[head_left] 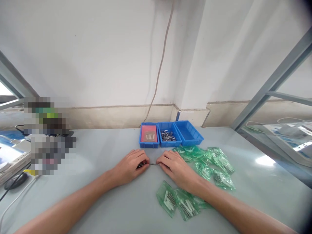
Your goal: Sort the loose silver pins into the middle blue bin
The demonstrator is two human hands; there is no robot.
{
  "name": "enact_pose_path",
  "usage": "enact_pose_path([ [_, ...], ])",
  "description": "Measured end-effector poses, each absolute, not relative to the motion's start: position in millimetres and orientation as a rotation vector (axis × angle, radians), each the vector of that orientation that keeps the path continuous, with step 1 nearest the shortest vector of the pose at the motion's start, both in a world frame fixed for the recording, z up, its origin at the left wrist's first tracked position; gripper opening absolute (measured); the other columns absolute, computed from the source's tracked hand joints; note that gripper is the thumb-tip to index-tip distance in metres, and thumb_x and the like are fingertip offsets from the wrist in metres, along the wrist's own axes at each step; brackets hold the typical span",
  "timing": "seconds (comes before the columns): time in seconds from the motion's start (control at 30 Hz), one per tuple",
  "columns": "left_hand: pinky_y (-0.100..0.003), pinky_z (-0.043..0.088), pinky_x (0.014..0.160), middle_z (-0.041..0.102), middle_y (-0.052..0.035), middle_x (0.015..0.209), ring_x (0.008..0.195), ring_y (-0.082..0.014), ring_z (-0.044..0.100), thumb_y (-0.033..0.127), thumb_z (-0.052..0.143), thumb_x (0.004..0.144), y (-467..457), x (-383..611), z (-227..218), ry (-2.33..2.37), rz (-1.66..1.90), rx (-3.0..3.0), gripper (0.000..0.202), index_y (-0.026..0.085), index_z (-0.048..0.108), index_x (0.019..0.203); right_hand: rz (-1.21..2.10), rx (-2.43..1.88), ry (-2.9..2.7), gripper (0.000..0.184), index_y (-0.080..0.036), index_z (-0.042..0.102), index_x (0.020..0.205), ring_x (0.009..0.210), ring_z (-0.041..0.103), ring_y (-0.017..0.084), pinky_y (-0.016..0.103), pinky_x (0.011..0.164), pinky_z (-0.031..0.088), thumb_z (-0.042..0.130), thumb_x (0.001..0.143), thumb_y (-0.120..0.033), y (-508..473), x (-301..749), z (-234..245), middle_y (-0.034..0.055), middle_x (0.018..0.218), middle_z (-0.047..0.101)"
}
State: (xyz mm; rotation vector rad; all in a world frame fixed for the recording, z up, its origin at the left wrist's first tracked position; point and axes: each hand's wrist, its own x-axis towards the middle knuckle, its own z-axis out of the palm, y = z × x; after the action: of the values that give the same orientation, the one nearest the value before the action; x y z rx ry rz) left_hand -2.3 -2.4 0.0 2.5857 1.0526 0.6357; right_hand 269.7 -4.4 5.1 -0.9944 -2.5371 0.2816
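Note:
Fingers curled, my left hand (133, 166) is closed on several small metal pins (140, 165), mostly hidden under the fingers. One thin metal pin (153, 164) spans the gap between my two hands, just above or on the table. Its right end is pinched in the fingertips of my right hand (173, 166). Whether the pins are threaded is too small to tell. Beyond my hands, a blue bin (179, 143) holds a pile of similar metal pins (168, 136). Green plastic bags (168, 199) with metal and white pieces lie beside and under my right forearm.
Left of the pin bin stands a blue bin (140, 142) with a pink sheet (148, 129) and a small clear bag; another blue bin (188, 131) is at right. More green bags (220, 159) spread rightward. Metal frames flank the grey table (102, 208). Cables lie at far left.

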Motion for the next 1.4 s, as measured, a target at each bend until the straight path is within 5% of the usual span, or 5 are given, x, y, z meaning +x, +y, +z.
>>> enact_pose_path([
  [1.4,-0.035,0.044,0.088,0.067,-0.0022,0.102,0.092,-0.0199,0.061,0.024,0.057,0.111,-1.5,-2.1,0.4,1.016,0.626,2.589,0.007,0.022,0.060,0.104,0.229,-1.142,-2.517,0.017,-0.022,0.058,0.103,0.104,0.063,0.026,0.045,0.095,0.039,0.057,0.102,-0.005,-5.7,268.7,11.3,0.0039,0.107,0.068],
])
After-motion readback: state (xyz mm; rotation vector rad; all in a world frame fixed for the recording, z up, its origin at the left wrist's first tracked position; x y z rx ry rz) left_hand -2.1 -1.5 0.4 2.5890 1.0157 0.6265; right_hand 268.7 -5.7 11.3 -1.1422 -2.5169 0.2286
